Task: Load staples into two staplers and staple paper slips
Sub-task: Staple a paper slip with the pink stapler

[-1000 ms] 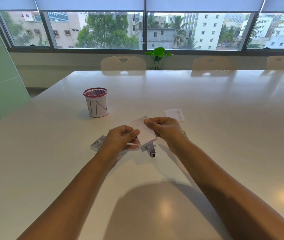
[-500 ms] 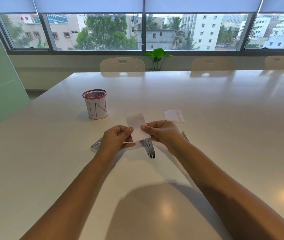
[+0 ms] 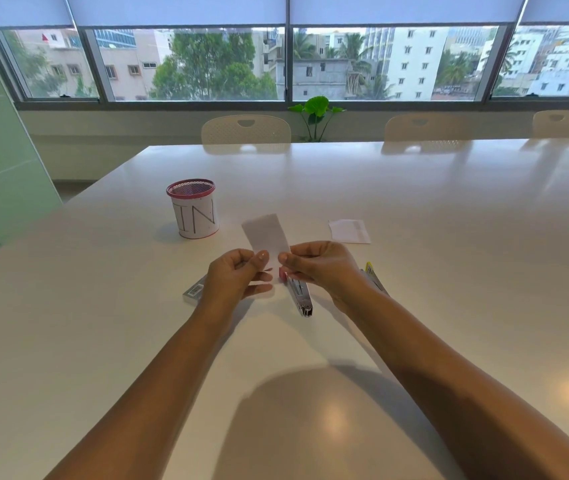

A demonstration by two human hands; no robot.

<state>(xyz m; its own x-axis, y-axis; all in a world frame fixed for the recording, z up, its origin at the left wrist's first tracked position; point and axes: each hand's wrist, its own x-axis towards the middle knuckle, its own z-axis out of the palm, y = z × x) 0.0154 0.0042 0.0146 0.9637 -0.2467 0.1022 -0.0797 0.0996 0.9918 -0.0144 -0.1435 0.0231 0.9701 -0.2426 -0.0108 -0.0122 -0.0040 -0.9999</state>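
A white paper slip [image 3: 265, 233] stands upright above the table, pinched at its lower edge by my left hand [image 3: 238, 277] and my right hand [image 3: 321, 266]. Below them a stapler [image 3: 299, 295] with a pink end lies on the table, its metal tip toward me. A second, yellow stapler [image 3: 373, 276] is mostly hidden behind my right wrist. A small box of staples [image 3: 193, 292] with a barcode lies just left of my left hand. More paper slips [image 3: 349, 231] lie flat to the right.
A pink-rimmed mesh cup [image 3: 193, 209] with a paper label reading "IN" stands at the left of the white table [image 3: 449, 271]. Chairs [image 3: 245, 129] and a small plant [image 3: 316, 114] line the far edge under the windows.
The paper slip has been turned from lying tilted over the stapler to standing upright, and both hands have risen slightly with it.
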